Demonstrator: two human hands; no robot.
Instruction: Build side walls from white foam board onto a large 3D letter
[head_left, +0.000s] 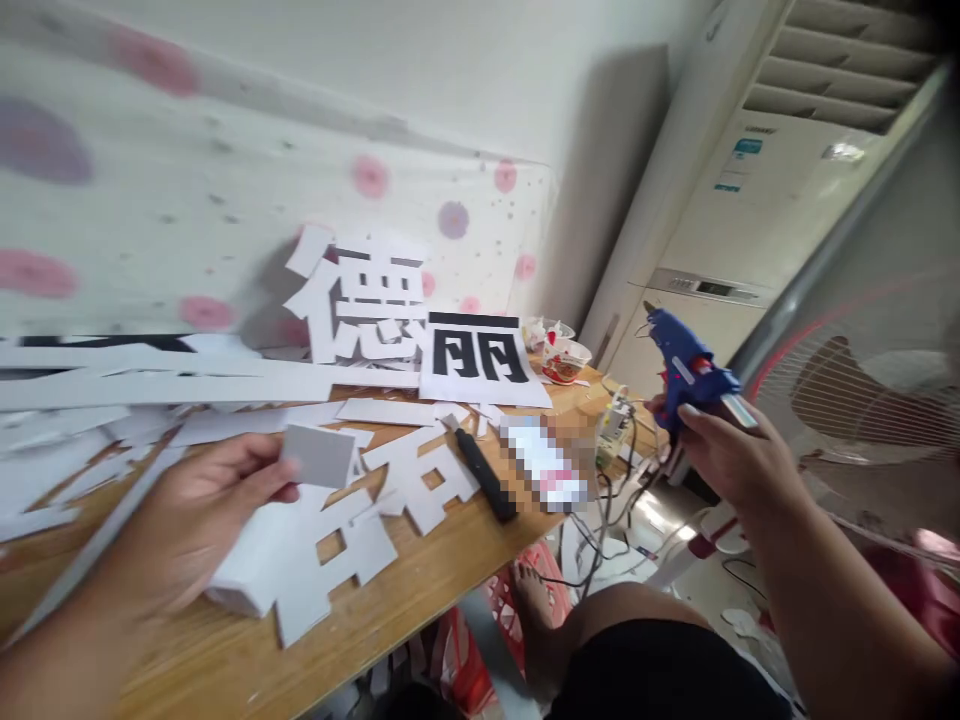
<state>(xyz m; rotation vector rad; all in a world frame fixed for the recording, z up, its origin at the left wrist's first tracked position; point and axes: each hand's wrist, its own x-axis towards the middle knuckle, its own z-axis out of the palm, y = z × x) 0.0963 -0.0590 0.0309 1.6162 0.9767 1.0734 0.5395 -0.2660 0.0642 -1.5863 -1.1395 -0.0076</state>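
My left hand (pixel 202 505) pinches a small grey-white square of foam board (pixel 318 455) over the wooden table (pixel 420 600). My right hand (pixel 731 455) grips a blue hot glue gun (pixel 686 370), held up off the table's right end with its nozzle pointing up and left. Below the left hand lie white cut-out character pieces (pixel 352 530) flat on the table. A black utility knife (pixel 484 470) lies between the two hands.
A large white cut-out character (pixel 367 300) and a sheet printed with a black character (pixel 480 360) lean at the back. White strips (pixel 150 385) litter the left. A red-white bowl (pixel 564 360), a standing air conditioner (pixel 720 220), a fan (pixel 855 400) and my bare knee (pixel 637 620) are right.
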